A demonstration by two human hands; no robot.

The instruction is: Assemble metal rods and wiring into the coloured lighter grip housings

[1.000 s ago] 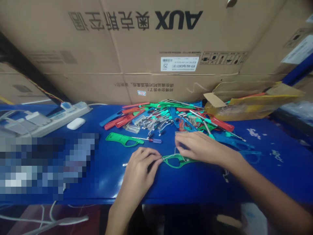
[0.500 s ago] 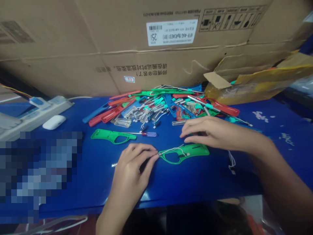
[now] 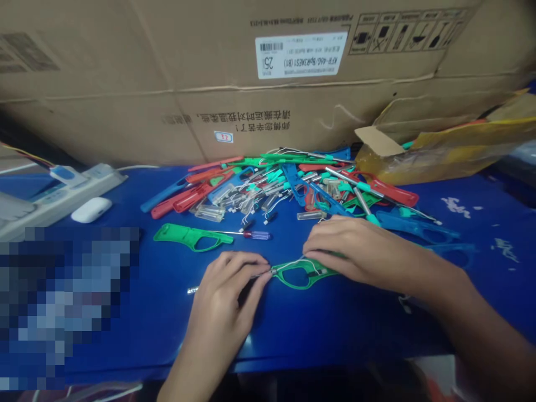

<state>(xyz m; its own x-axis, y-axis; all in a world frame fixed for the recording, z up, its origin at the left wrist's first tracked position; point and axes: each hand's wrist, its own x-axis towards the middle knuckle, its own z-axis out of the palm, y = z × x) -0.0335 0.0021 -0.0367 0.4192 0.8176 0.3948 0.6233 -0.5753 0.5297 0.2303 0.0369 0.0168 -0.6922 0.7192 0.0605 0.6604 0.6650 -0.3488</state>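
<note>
A green lighter handle half [image 3: 293, 282] lies on the blue table with its trigger loop toward me and a white wire [image 3: 298, 261] along its upper edge. My left hand [image 3: 230, 285] pinches the metal tube at the handle's left end; the tube's silver tip [image 3: 192, 290] shows beyond the hand. Over the handle's right part is my right hand [image 3: 343, 245], closed, thumb and fingertips together at the wire; the exact grip is partly hidden. Behind the left hand lie another green handle half [image 3: 173, 235] and a screwdriver [image 3: 257, 235] with a purple-and-red grip.
A pile of red, blue and green lighter parts [image 3: 288, 181] spreads before a large cardboard box [image 3: 138, 128]. A small open carton [image 3: 393, 162] stands at the back right. On the left are a power strip [image 3: 90, 181] and a white earbud case [image 3: 91, 209].
My right hand lifted off the handle half a second ago, apart from the wire, and has come back down onto it. My left hand keeps its pinch. The camera view has tilted downward.
</note>
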